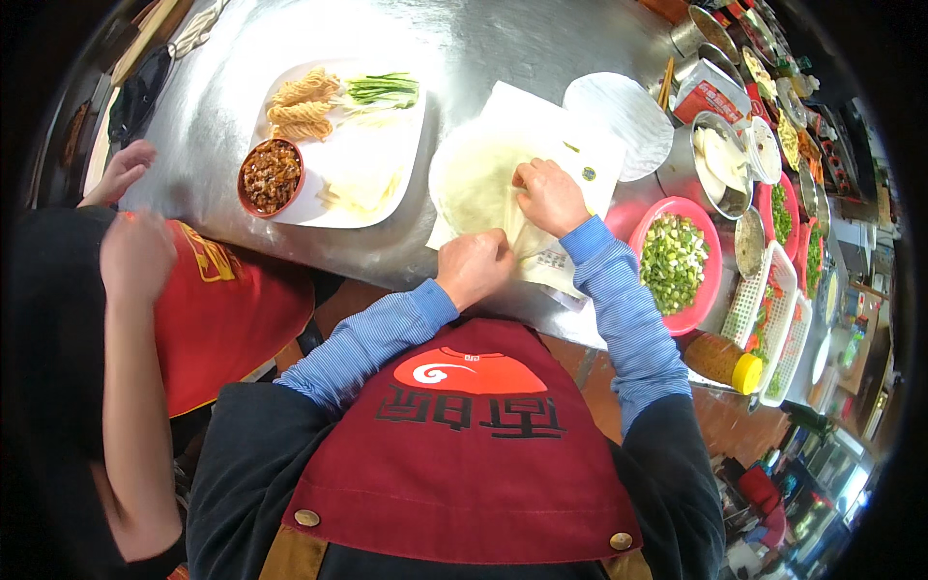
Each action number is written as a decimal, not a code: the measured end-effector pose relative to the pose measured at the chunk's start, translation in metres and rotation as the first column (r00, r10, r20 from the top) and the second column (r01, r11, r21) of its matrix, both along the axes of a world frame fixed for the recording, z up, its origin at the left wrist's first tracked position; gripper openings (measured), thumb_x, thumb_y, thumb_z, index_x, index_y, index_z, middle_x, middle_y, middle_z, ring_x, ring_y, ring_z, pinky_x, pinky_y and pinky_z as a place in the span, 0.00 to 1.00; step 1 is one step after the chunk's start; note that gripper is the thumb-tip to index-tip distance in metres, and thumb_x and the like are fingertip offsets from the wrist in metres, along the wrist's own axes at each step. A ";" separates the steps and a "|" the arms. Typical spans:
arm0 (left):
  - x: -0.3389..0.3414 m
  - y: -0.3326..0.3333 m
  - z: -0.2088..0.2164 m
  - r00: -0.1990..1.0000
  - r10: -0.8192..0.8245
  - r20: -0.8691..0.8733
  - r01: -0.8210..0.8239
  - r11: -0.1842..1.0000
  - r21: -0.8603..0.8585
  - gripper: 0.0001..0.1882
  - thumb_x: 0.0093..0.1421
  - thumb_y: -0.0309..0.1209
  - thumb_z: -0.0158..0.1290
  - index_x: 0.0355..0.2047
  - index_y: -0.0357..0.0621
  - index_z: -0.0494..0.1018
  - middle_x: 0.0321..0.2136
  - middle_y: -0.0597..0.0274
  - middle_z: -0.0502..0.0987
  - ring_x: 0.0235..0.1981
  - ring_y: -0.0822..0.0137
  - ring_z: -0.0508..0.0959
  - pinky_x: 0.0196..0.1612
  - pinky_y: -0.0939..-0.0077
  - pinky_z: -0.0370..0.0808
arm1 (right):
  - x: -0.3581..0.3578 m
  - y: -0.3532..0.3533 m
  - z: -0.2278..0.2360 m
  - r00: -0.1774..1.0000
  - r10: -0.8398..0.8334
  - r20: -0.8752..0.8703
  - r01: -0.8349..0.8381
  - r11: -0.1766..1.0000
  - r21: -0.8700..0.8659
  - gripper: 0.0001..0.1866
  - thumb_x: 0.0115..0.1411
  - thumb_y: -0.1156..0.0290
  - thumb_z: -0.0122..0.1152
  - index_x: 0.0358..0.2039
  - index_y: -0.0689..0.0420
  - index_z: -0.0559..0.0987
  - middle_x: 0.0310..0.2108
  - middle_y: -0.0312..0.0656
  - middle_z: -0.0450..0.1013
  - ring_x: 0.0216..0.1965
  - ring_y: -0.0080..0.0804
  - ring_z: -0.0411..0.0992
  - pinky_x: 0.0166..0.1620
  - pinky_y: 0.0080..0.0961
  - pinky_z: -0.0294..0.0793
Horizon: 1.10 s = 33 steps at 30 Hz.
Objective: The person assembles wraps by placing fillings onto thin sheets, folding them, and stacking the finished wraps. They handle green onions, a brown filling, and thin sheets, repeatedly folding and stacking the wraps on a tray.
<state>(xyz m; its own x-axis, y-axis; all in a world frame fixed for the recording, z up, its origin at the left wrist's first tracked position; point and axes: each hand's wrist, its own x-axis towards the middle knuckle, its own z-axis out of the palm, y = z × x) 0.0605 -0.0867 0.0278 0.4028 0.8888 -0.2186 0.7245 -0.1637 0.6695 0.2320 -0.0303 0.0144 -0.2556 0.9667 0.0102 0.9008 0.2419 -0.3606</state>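
Observation:
A thin, pale round wrapper [469, 174] lies on white paper sheets [517, 101] on the metal table. My left hand [476, 267] is closed at its near edge, fingers curled and pinching. Just beyond it, to the right, my right hand [551, 197] pinches the wrapper's right side, and the sheet is creased and lifted between the two hands. Left of the wrapper stands a white square plate [411, 159] with tan shredded strips [302, 104], green cucumber-like sticks [385, 90], pale slivers [362, 188] and a red bowl of brown minced sauce [271, 176].
Right of the paper are a white disc [619, 124], a metal pot with pale rounds [720, 164], a pink bowl of chopped scallions [674, 261], a yellow-lidded jar [725, 362] and white baskets [764, 300]. At the left, a co-worker's blurred hand [137, 253] hangs near the table edge.

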 end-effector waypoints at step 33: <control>-0.020 0.054 -0.007 0.921 -0.317 -0.226 0.389 0.768 0.508 0.20 0.49 0.24 0.51 0.45 0.45 0.71 0.50 0.55 0.70 0.54 0.55 0.67 0.56 0.56 0.62 | 0.071 -0.141 0.136 0.927 -0.061 -0.370 -0.044 0.963 -0.267 0.08 0.49 0.80 0.58 0.32 0.57 0.74 0.29 0.41 0.72 0.36 0.43 0.71 0.50 0.38 0.66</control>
<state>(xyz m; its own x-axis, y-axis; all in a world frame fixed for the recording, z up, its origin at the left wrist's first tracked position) 0.0403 -0.0325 0.0207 0.7143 0.6766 0.1787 0.6121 -0.7278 0.3091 0.3030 -0.1715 0.1502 -0.2753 0.9488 -0.1548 0.6905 0.0831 -0.7185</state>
